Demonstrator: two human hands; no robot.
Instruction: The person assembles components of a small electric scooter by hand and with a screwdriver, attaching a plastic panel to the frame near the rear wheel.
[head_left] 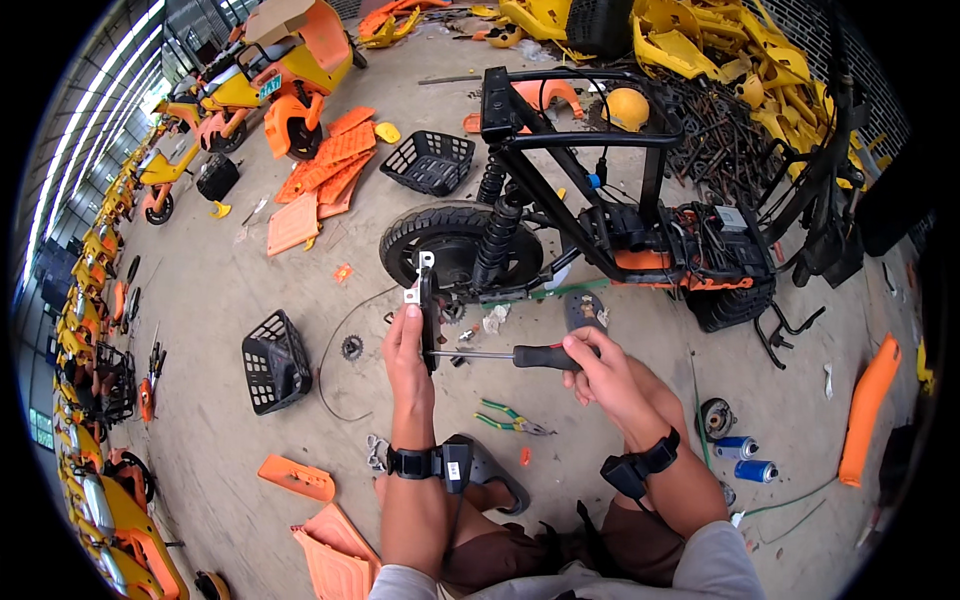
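My left hand (408, 350) is closed round a narrow black part (429, 310) with whitish metal tabs, held upright in front of the scooter's wheel (400, 243). In my right hand (602, 372) is a screwdriver (545, 356) with a black handle, its shaft lying level and pointing left. The screwdriver's tip meets the lower end of the black part, or lies very close to it. Beyond my hands stands a stripped black scooter frame (590, 215) with its shock absorber (497, 240) showing. Green-handled pliers (513, 418) lie on the floor below the screwdriver.
Black baskets (277, 362) and orange panels (325, 170) lie on the concrete floor. Two blue cans (755, 470) rest at right near a long orange piece (868, 410). Yellow shells (700, 40) pile up at the back; yellow-orange scooters (110, 500) line the left.
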